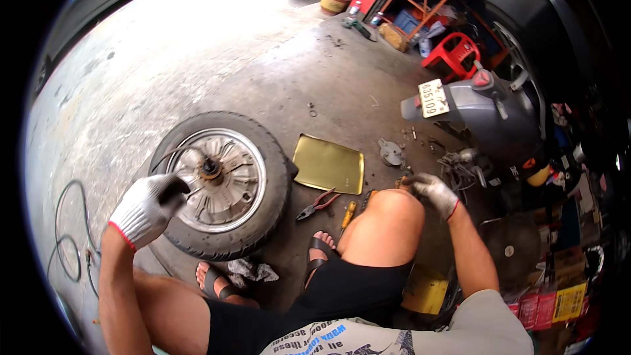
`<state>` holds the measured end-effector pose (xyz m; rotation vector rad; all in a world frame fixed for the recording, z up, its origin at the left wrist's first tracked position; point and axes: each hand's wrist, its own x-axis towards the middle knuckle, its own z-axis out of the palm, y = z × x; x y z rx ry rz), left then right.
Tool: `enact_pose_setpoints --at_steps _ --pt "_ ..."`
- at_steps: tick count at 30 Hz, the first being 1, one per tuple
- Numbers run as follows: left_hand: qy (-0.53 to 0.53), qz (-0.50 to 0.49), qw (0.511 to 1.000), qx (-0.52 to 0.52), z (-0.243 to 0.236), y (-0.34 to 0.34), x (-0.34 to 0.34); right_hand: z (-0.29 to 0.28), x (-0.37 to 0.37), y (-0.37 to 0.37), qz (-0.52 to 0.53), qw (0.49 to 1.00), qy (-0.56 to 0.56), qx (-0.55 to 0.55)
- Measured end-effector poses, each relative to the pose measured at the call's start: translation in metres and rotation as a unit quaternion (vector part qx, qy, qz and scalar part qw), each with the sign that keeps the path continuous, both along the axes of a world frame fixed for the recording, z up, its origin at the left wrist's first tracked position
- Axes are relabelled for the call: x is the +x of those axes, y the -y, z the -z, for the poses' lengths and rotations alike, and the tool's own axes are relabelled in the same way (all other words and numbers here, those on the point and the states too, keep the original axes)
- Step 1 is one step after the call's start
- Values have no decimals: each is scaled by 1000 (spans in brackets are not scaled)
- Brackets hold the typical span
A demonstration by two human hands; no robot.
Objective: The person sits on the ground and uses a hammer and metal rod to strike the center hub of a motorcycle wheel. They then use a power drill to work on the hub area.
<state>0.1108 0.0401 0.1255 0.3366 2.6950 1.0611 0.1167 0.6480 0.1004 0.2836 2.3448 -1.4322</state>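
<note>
My gloved left hand (pixel 146 207) is curled around a black cable at the scooter wheel (pixel 220 184), which lies flat on the concrete floor (pixel 263 66); my gloved right hand (pixel 432 192) reaches down past my knee, fingers bent, grip unclear, near red-handled pliers (pixel 317 204) and a brass-coloured tray (pixel 328 164)

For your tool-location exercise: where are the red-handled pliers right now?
The pliers lie on the floor at centre, between the wheel and the right knee, just below the brass tray.

White red-cuffed gloves (pixel 146 207), black shorts (pixel 342 289), sandals (pixel 319 253)
</note>
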Motion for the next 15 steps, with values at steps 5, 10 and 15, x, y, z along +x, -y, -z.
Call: enact_pose_setpoints --at_steps 5,10,15 --pt "4 -17 1000 1 18 8 -1 170 112 -68 71 963 252 57" --pt "25 -87 995 36 34 6 -11 274 103 -53 273 955 -115 22" --pt "41 77 993 -84 -5 -79 -1 306 25 -41 388 895 -215 -52"
